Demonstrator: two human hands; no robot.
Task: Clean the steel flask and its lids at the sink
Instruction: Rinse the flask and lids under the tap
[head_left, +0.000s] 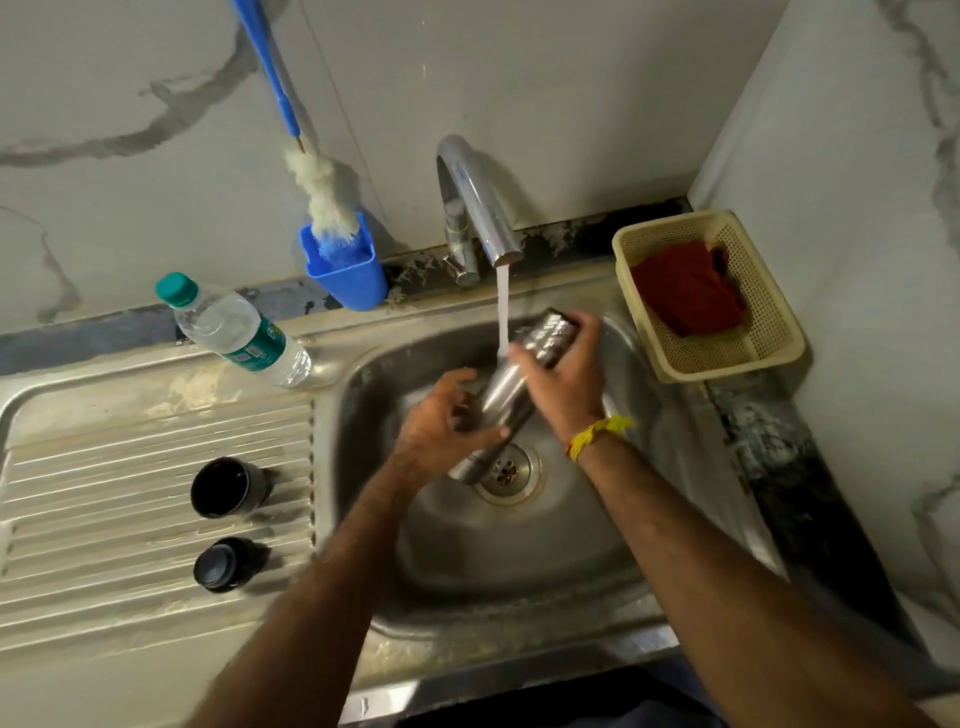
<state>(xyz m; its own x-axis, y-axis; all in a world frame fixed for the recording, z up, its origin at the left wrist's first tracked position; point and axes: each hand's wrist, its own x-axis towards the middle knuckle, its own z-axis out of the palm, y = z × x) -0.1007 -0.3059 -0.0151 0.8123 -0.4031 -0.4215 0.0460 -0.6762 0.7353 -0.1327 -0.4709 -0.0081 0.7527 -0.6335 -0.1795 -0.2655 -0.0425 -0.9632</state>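
Two bare forearms reach over the sink (363, 395), the left hand (441, 421) gripping the lower body of the tilted flask (511, 395) and the right hand (563, 371) clasping its upper end under the tap (475, 202), both lids (226, 525) standing on the ribbed drainboard (130, 519) against marbled walls.

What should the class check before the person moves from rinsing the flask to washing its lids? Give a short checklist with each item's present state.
1. Steel flask held by both hands, left hand and right hand: ok.
2. Water from the tap lands on the flask: ok.
3. Flask is over the sink, not the drainboard: ok.
4. Both lids, the larger lid and the smaller lid, wait on the drainboard: ok.
5. Flask inside is clean: cannot tell.
6. Bottle brush within reach: cannot tell.
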